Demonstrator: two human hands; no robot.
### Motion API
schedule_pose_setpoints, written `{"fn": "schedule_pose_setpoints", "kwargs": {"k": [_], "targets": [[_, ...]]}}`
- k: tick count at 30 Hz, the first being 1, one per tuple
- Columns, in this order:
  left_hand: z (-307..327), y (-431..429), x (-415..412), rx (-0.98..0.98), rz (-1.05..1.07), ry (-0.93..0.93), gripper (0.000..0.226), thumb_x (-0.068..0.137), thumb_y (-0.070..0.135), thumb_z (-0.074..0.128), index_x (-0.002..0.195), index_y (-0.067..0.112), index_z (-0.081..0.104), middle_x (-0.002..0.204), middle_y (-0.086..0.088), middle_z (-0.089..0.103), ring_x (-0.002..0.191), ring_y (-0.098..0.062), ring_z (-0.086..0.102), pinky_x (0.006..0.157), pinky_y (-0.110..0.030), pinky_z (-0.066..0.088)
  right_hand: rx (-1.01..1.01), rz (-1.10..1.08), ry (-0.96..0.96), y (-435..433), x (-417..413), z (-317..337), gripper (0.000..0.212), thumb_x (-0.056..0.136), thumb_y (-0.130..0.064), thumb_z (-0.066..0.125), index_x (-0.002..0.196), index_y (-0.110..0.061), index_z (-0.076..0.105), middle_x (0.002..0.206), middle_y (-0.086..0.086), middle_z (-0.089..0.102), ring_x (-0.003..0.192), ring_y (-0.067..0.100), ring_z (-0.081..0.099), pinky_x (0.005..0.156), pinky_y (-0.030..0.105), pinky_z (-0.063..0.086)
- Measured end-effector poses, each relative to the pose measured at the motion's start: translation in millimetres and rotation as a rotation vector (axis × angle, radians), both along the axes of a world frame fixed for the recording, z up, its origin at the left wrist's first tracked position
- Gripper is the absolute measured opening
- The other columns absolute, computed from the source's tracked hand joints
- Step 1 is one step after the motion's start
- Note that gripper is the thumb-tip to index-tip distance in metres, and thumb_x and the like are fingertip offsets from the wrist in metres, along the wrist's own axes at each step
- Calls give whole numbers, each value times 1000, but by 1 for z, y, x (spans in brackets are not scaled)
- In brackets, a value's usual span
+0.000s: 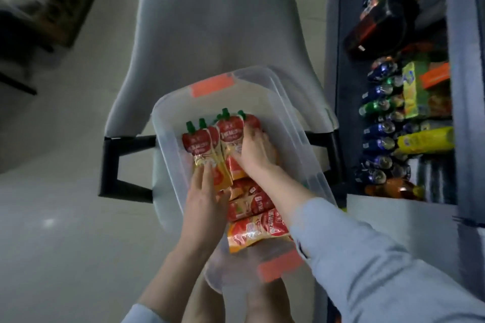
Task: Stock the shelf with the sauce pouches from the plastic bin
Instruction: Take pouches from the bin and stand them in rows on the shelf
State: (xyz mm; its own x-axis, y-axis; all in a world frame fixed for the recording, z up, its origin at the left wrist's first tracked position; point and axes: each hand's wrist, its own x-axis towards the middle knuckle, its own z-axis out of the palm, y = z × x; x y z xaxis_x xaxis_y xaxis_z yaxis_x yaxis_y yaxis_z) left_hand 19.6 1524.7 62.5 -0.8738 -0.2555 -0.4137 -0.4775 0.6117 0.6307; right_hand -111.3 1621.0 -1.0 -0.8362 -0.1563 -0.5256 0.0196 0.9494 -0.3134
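Clear bin [168, 110] with orange latches [207, 86] on a grey chair [210, 21], just left of the shelf [338, 65] stocked with bottles [378, 128] and packets. Inside the bin, red pouches [252, 208] lying flat at the near end; at the far end a left pair [195, 145] and a right pair [231, 134], green caps pointing away. Left hand [207, 191] flat on the lower end of the left pair, fingers straight and close together. Right hand [256, 151] spread over the right pair, fingers bent a little; grip or mere touch, cannot tell through the blur.
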Motion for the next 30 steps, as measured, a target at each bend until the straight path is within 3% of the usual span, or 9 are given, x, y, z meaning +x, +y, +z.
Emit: {"fn": "schedule_pose_setpoints", "kwargs": {"k": [4,8,10,14,20,23,25,27,30], "targets": [[-34,-1,-27,-24,44,-47,79,92,17,51,152,30,1,159,0,12,144,-32,23,110,-54,35,78,50,-22,-3,-3,-24,102,83,-57,67,155,-6,17,155,20,34,140,36,37,113,45,33],[-57,1,-45,-76,88,-238,85,94,18,49,152,17,-14,161,-10,-9,149,-30,-5,121,-49,11,83,74,-14,15,-4,-24,82,85,-42,72,149,-10,31,146,16,46,133,33,46,106,43,41],[-66,3,-51,-111,101,-325,88,95,18,50,151,12,-17,160,-13,-14,148,-29,-9,122,-45,5,85,67,-2,27,-4,-20,68,87,-33,72,142,-10,39,136,14,54,124,31,53,101,41,46],[-77,3,-54,-249,63,-265,93,91,20,58,151,13,-13,161,-13,-3,147,-33,4,121,-44,12,76,58,26,41,5,-13,58,88,-21,73,135,-9,42,129,12,57,114,29,60,91,39,54],[-84,7,-66,-288,25,-120,101,86,12,64,151,19,-12,159,-15,9,139,-39,22,115,-48,28,114,78,25,38,4,-7,60,86,-24,76,134,-11,41,126,11,59,110,29,63,85,38,53],[-90,-1,-71,-291,58,-213,98,82,27,72,152,13,5,145,-20,32,127,-39,35,107,-46,36,100,64,-98,36,-7,-8,62,88,-27,73,137,-13,39,121,14,65,106,34,67,84,42,55],[-89,-8,-76,-277,90,-244,86,81,35,73,147,11,22,134,-18,43,120,-37,44,99,-44,42,84,62,-150,35,-16,-8,50,88,-31,71,129,-15,50,115,13,68,101,34,68,79,39,55],[-87,-11,-81,-229,123,-252,73,81,41,70,138,13,36,129,-15,50,112,-36,53,89,-43,47,32,34,-181,35,-19,-3,40,86,-37,70,119,-17,60,106,10,71,94,32,69,77,36,56],[-82,-9,-79,-173,73,-249,62,82,55,63,128,18,45,127,-11,54,108,-34,57,82,-41,47,-72,5,-122,35,-12,12,46,85,-36,71,126,-23,57,105,6,73,94,32,69,82,38,57]]}}
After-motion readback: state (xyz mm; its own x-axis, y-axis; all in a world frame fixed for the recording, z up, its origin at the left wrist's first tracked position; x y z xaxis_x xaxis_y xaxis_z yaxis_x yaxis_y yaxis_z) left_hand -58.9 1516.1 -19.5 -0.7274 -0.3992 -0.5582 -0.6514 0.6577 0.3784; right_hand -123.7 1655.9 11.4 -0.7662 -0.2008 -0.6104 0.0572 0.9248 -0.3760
